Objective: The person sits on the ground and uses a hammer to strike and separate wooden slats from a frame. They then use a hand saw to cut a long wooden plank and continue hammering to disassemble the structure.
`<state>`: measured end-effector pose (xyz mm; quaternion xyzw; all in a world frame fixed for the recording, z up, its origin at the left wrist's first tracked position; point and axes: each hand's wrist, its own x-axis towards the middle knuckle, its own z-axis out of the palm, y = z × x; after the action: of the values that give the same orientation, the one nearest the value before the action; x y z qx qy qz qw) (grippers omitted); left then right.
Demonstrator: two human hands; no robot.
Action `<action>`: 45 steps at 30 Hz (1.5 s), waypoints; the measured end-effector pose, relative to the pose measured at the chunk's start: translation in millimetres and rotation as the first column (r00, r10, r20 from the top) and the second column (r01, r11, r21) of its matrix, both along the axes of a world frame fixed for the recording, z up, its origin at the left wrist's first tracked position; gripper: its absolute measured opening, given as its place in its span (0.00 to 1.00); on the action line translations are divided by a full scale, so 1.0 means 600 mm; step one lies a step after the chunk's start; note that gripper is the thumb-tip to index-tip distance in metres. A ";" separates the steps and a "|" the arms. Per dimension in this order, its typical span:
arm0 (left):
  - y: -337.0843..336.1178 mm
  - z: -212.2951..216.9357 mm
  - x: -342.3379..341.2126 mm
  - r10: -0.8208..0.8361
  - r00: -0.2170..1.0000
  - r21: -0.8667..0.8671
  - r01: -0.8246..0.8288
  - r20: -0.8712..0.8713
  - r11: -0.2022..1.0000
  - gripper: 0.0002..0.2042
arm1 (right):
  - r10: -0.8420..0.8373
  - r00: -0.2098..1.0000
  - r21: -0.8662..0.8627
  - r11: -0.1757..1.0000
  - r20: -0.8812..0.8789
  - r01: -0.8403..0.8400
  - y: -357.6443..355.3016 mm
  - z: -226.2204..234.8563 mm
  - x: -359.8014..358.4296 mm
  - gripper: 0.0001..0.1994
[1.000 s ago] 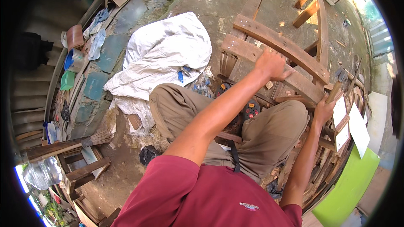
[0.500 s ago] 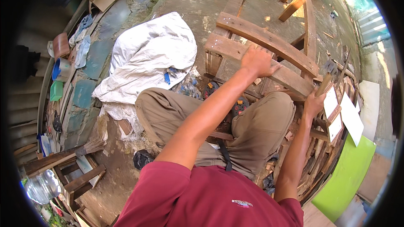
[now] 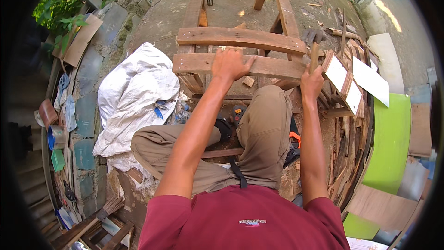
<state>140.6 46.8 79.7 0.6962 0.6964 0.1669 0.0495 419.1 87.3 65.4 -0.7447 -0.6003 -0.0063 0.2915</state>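
My left hand (image 3: 230,66) grips the nearer slat (image 3: 273,66) of a wooden frame, fingers curled over its far edge and thumb stretched to the right. A second slat (image 3: 240,38) runs parallel just beyond it, with nail heads at its ends. By the right end of these slats, my right hand (image 3: 311,83) is closed round the wooden handle of a hammer (image 3: 314,55). The hammer stands upright in my fist, its dark head above the hand and apart from the slats. Long rails (image 3: 286,9) of the frame reach away over the ground.
A crumpled white sack (image 3: 136,92) lies left of my bent legs. White boards (image 3: 371,79), scrap wood and a lime-green panel (image 3: 387,143) crowd the right side. A block wall (image 3: 84,129) runs along the left, with a straw brush (image 3: 111,206) near its lower end.
The view has turned, so the frame and sack sit further left in the picture. My left hand still holds the near slat. The hammer is still in my right hand, now more upright.
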 end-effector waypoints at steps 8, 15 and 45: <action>-0.017 -0.002 0.009 0.023 1.000 0.077 -0.023 -0.003 0.997 0.29 | 0.031 0.998 -0.021 0.999 -0.053 -0.032 -0.019 0.015 -0.002 0.12; -0.006 -0.005 0.002 0.028 0.999 0.118 -0.025 -0.027 0.993 0.27 | 0.023 0.997 -0.017 1.000 -0.077 -0.024 -0.013 0.017 -0.006 0.13; 0.006 0.000 -0.041 -0.135 0.990 -0.077 0.138 0.043 0.987 0.28 | -0.172 0.895 -0.467 0.883 -0.411 -0.045 -0.374 -0.310 0.113 0.27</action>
<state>116.1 50.4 79.9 0.7366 0.6520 0.1483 0.1015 486.9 -137.2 -120.5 -0.7942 -0.4767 0.2965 0.2324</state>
